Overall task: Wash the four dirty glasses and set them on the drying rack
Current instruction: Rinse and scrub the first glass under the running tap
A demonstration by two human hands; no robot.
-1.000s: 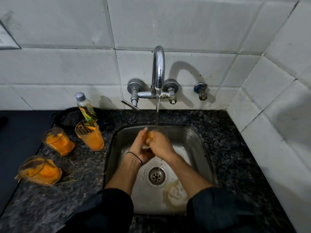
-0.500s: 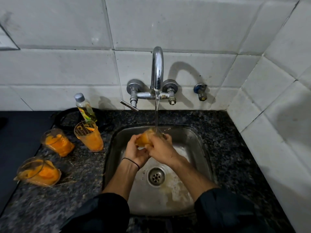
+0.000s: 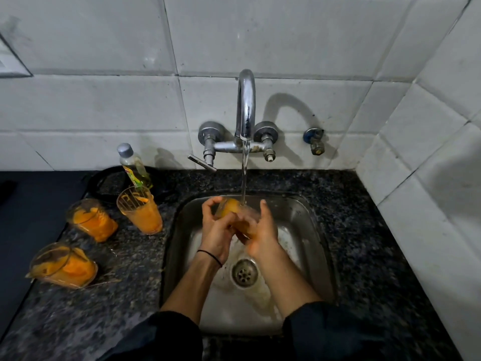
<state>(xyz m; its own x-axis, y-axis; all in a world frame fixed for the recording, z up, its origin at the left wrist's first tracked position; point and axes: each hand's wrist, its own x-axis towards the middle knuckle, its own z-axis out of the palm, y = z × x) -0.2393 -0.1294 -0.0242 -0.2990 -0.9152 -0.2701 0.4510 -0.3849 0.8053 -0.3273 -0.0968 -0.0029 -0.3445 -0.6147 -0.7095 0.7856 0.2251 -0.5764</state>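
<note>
Over the steel sink (image 3: 309, 230) both hands hold one orange-smeared glass (image 3: 230, 207) under the running tap (image 3: 246, 105). My left hand (image 3: 214, 230) grips its left side with curled fingers. My right hand (image 3: 261, 233) wraps the glass from the right, its fingers round the lower part. Three more dirty glasses stand on the dark counter at the left: one upright (image 3: 140, 211) near the sink, one tilted (image 3: 91, 221) beside it, one lying nearer the front (image 3: 62, 265). No drying rack is in view.
A dish-soap bottle (image 3: 132, 165) stands behind the upright glass, in front of a black round object (image 3: 109, 183). The drain (image 3: 244, 274) lies below my hands. White tiled walls close off the back and right. Speckled granite counter (image 3: 377, 256) surrounds the sink.
The glass has turned in my hands under the stream, and my right fingers have shifted round it. My left hand's fingers have opened a little at the top. The counter glasses have not moved.
</note>
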